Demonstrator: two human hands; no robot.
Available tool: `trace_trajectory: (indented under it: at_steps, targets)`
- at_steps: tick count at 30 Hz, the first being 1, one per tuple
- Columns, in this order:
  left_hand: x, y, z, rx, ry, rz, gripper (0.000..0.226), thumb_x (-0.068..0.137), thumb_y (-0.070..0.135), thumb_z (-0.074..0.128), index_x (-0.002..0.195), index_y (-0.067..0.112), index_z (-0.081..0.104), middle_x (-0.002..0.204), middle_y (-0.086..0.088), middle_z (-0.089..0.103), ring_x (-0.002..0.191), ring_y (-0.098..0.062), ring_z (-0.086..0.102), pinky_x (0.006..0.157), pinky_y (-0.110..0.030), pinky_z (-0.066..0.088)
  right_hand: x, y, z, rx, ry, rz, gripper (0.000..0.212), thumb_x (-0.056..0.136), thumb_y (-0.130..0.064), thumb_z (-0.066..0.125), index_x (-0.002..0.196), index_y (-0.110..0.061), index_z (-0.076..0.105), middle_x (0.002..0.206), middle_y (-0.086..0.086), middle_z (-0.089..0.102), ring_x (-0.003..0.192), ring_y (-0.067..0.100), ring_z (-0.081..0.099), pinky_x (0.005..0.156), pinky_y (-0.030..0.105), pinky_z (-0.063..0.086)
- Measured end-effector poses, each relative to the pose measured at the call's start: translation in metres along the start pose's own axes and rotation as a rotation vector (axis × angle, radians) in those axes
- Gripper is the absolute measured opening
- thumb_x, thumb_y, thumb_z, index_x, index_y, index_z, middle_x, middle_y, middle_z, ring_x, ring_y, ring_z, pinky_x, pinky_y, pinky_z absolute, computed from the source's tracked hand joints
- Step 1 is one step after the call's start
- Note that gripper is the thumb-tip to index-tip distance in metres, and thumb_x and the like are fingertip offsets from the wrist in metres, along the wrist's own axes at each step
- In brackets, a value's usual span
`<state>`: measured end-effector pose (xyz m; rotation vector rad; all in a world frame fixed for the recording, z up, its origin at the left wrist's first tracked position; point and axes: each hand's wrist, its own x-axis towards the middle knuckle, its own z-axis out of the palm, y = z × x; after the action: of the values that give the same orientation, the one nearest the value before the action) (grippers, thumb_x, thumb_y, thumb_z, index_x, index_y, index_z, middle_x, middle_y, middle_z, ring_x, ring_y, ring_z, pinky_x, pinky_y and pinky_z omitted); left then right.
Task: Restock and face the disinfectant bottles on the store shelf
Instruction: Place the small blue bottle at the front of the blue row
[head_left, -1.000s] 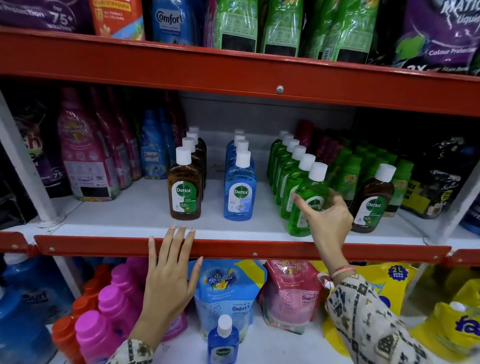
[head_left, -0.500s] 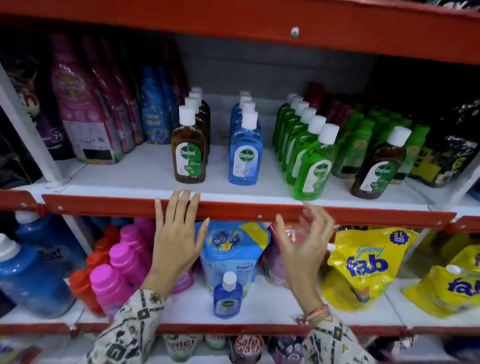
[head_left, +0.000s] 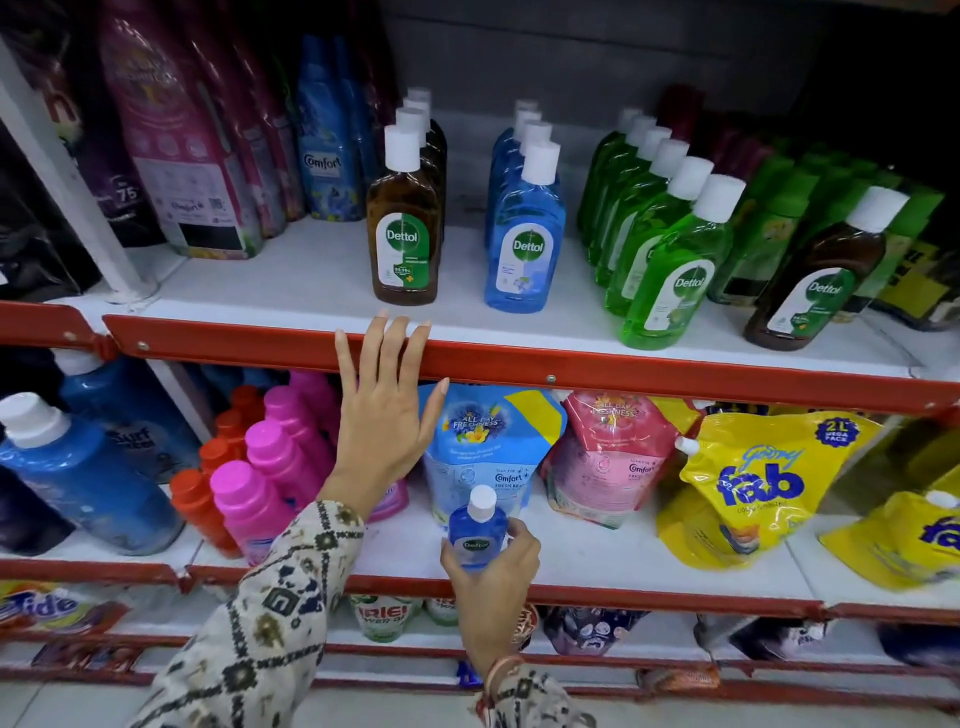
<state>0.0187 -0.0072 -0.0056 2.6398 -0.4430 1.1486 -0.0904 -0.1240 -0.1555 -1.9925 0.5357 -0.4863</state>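
Note:
On the middle shelf (head_left: 291, 280) stand rows of white-capped Dettol bottles: a brown row (head_left: 402, 228), a blue row (head_left: 524, 236), a green row (head_left: 667, 270) and a lone brown bottle (head_left: 815, 280) tilted at the right. A small blue Dettol bottle (head_left: 475, 538) stands on the lower shelf in front of a blue pouch. My right hand (head_left: 493, 577) wraps around this small bottle from below and the right. My left hand (head_left: 382, 410) rests flat, fingers spread, on the red front rail (head_left: 623, 369) of the middle shelf, below the brown row.
Fabric-softener pouches (head_left: 171, 156) and blue Comfort bottles (head_left: 324, 145) fill the middle shelf's left. Green and dark packs (head_left: 779, 228) crowd its right. The lower shelf holds pink bottles (head_left: 270, 467), a blue detergent bottle (head_left: 78, 467), Comfort pouches (head_left: 608, 457) and yellow Fab pouches (head_left: 753, 483).
My right hand has dropped from the green bottles on the middle shelf down to the lower shelf and closed on the small blue bottle. The view has tilted downward. My left hand stays on the rail.

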Motion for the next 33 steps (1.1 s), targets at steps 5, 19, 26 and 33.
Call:
trace_trajectory:
  at_steps: [5, 19, 26, 33]
  targets:
    - [0.000, -0.004, -0.002, -0.004, -0.003, 0.029, 0.059, 0.102, 0.040, 0.043, 0.152, 0.010, 0.033, 0.152, -0.018, 0.043, 0.149, -0.035, 0.027, 0.123, -0.061, 0.006, 0.009, -0.004, 0.012, 0.023, 0.039, 0.058, 0.084, 0.060, -0.036, 0.089, 0.123, -0.003, 0.046, 0.111, 0.007, 0.048, 0.104, 0.026, 0.049, 0.091, 0.039, 0.048]
    - [0.001, -0.005, -0.006, -0.029, -0.027, 0.050, 0.059, 0.102, 0.040, 0.041, 0.153, 0.011, 0.033, 0.152, -0.017, 0.044, 0.149, -0.035, 0.029, 0.124, -0.060, 0.006, 0.026, -0.061, -0.087, 0.202, 0.003, -0.210, 0.073, 0.049, -0.045, 0.090, 0.108, -0.028, 0.052, 0.105, -0.015, 0.062, 0.101, -0.003, 0.061, 0.084, 0.010, 0.049]
    - [0.002, -0.006, -0.010, -0.049, -0.027, 0.062, 0.059, 0.100, 0.039, 0.041, 0.150, 0.010, 0.038, 0.149, -0.017, 0.047, 0.146, -0.035, 0.034, 0.123, -0.059, 0.009, 0.063, -0.153, -0.138, 0.345, 0.137, -0.410, 0.076, 0.046, -0.053, 0.086, 0.106, -0.015, 0.057, 0.100, -0.002, 0.067, 0.093, 0.003, 0.066, 0.077, 0.012, 0.051]
    - [0.001, -0.007, -0.010, -0.083, -0.023, 0.052, 0.056, 0.101, 0.043, 0.036, 0.148, 0.012, 0.042, 0.147, -0.014, 0.050, 0.143, -0.033, 0.037, 0.122, -0.059, 0.013, 0.111, -0.221, -0.147, 0.322, 0.246, -0.501, 0.071, 0.053, -0.050, 0.088, 0.110, -0.020, 0.057, 0.103, -0.007, 0.065, 0.098, 0.008, 0.063, 0.082, 0.032, 0.058]
